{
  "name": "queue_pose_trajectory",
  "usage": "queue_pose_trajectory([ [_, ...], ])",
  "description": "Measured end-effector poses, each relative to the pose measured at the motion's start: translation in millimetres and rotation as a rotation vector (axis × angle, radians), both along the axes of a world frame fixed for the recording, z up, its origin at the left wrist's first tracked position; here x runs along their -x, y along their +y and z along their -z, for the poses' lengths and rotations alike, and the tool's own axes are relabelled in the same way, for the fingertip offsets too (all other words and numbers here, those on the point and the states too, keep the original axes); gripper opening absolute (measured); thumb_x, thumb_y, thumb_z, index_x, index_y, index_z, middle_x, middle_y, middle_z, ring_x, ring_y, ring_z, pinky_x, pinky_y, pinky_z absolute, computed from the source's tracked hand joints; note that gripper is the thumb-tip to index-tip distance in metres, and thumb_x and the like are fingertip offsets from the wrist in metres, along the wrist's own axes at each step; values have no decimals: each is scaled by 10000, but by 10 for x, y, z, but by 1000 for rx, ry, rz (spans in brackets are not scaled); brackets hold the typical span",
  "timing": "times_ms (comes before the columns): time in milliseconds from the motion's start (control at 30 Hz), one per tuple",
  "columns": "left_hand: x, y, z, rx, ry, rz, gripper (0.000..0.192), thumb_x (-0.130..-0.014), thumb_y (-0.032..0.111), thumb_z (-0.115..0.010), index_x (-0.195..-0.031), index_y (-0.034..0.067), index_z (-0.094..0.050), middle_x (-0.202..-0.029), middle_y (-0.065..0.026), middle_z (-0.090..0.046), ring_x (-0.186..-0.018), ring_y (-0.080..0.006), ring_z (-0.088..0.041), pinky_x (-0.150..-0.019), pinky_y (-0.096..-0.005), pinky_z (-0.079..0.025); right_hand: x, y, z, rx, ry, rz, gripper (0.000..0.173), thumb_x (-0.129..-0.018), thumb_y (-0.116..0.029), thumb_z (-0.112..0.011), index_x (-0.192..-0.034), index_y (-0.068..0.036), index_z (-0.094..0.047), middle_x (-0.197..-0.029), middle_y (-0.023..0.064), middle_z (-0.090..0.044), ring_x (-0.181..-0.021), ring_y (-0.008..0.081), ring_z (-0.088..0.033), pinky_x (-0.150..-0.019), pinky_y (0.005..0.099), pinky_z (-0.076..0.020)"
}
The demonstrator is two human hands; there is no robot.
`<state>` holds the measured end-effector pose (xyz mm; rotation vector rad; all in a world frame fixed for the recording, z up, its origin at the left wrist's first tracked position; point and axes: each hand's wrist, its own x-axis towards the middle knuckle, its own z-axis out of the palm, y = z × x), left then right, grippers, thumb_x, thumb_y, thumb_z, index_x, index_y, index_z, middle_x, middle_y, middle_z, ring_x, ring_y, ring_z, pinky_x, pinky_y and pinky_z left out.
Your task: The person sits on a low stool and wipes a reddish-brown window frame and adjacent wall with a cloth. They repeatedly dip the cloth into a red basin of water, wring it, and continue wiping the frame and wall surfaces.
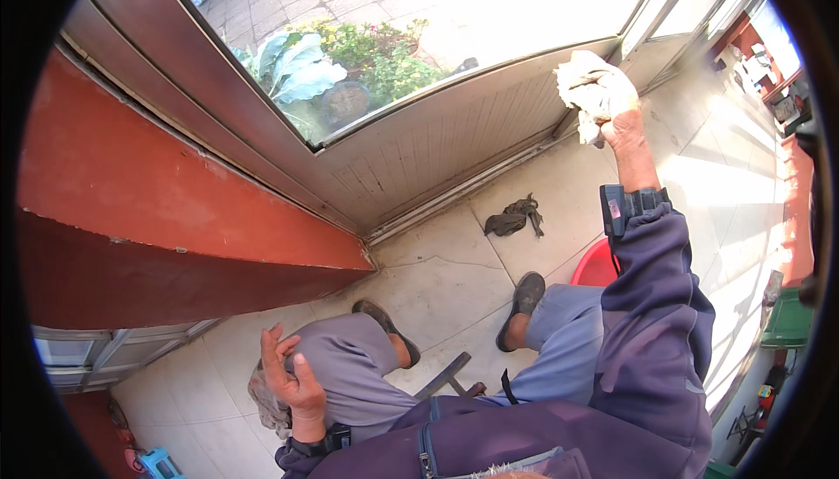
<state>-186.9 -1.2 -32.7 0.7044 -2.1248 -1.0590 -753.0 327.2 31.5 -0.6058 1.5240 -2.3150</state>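
My right hand (624,108) is stretched out far, gripping a crumpled, dirty pale cloth (585,82) beside the right end of the door's lower panel (452,128). Whether the cloth touches the panel is hard to tell. Above that panel is a large glass pane (498,7) in a metal frame. My left hand (292,377) is raised near my left knee, palm up with the fingers apart. A greyish cloth (267,407) lies behind this hand by the knee, partly hidden. On the floor tiles, a dark, wet-looking rag (514,217) lies in front of the door.
A red plastic basin (593,264) is partly covered by my right arm. Red-painted wall (183,184) juts out on the left. Between my legs shows part of a dark stool frame (446,374). A green container (786,318) stands far right, a blue object (159,464) lower left.
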Motion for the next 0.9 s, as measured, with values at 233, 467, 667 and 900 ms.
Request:
queue_pose_trajectory([
  [233, 13, 41, 12, -11, 84, 48, 612, -962, 48, -502, -1552, -45, -368, -1449, -217, -540, -1020, -222, -612, -970, -352, -480, -277, 301, -161, 195, -338, 115, 357, -1004, -197, -478, -1238, -1, -663, -1135, 114, -738, -1016, 245, -720, -939, 382, -578],
  [467, -18, 69, -16, -19, 139, 47, 616, -941, 61, -538, -1529, -54, -394, -1383, -228, -589, -980, -235, -644, -899, -358, -504, -688, 577, -170, 256, -324, 26, 377, -987, -252, -514, -1228, -6, -671, -1156, 112, -734, -1062, 267, -704, -994, 412, -554],
  [667, -46, 81, -44, 10, 124, 71, 615, -941, 30, -522, -1537, -45, -391, -1380, -215, -594, -974, -230, -642, -904, -353, -508, -980, 612, -205, 255, -266, -111, 606, -997, -500, -612, -1390, -40, -576, -1338, 134, -655, -1212, 292, -645, -1062, 449, -528],
  [900, -41, 111, -27, 8, 98, 51, 618, -942, 32, -522, -1542, -39, -393, -1378, -196, -604, -967, -221, -645, -898, -336, -504, -904, 615, -53, 161, -426, 90, 521, -1095, -416, -400, -1431, -41, -529, -1322, 135, -657, -1204, 290, -649, -1071, 446, -517],
])
